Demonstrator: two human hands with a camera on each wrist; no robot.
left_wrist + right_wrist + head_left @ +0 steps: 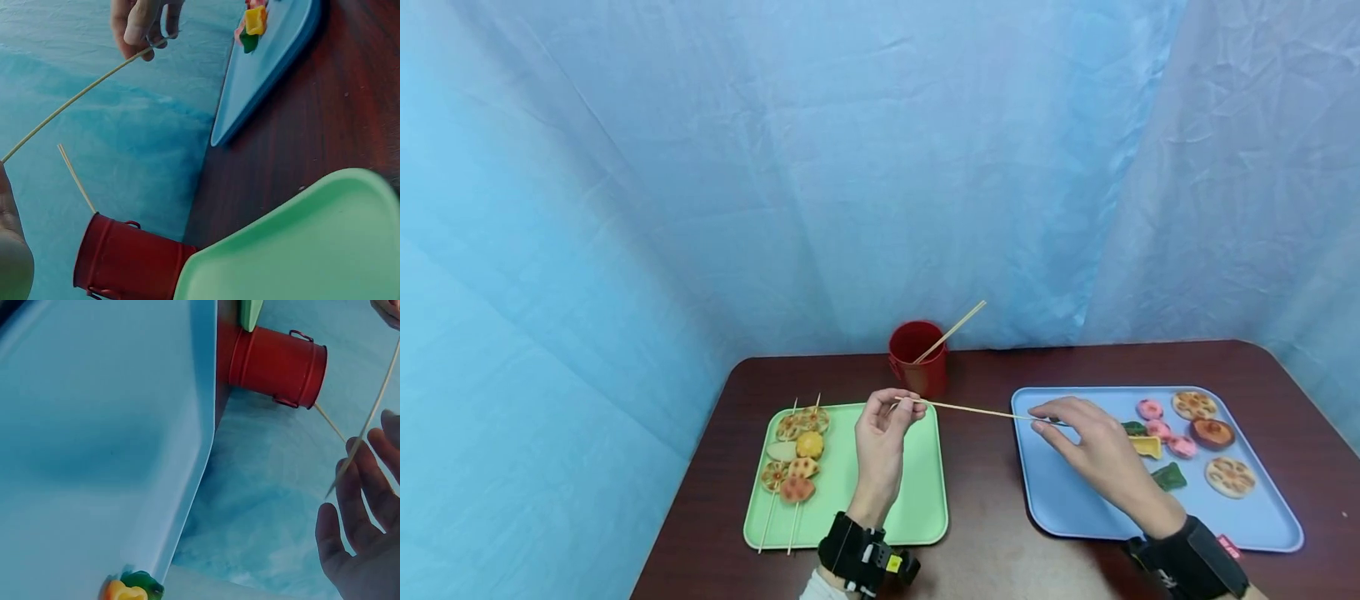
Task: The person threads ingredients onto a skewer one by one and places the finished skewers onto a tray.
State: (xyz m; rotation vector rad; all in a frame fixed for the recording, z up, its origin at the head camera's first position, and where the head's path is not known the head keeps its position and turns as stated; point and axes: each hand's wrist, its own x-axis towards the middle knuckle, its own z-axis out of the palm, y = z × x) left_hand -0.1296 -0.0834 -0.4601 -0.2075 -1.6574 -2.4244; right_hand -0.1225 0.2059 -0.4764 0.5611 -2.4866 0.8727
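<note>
Bare skewer (pixel 977 410) held level between both hands, spanning the gap between the trays. Left hand (pixel 880 437), over the green tray (pixel 880 517), pinches its butt between thumb and fingertips. Right hand (pixel 1093 454), over the blue tray (pixel 1060 500), steadies the tip with fingers closed lightly on it, food pieces (pixel 1180 433) at its 3 o'clock, presumably near for loading. Red cup (pixel 917 357) at 12 o'clock holds a spare stick (pixel 950 332).
</note>
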